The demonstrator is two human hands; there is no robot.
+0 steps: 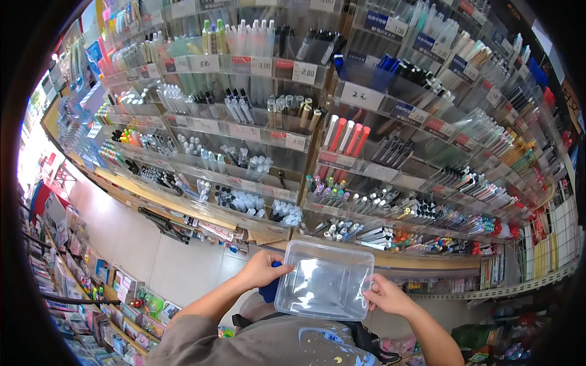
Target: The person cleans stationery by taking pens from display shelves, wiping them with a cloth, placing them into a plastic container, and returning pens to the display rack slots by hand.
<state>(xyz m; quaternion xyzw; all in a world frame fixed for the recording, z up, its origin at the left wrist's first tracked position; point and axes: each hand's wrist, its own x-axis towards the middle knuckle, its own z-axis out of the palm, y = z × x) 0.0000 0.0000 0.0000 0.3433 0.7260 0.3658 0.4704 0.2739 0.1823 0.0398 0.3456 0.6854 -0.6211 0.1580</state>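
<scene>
A clear plastic box with rounded corners is held in front of my body, its open top facing me. Nothing shows inside it except glare. My left hand grips its left wall, thumb over the rim. Something blue hangs at that same hand, below and behind the fingers; whether it is a cloth cannot be made out. On the opposite side, my right hand is closed on the right edge of the box, the fingertips partly hidden behind the wall.
Ahead rises a tiered pen display with clear compartments of pens and markers and white price tags. A wooden ledge runs below it. Packed shelves stand at lower left beside the tiled floor. A wire rack is at right.
</scene>
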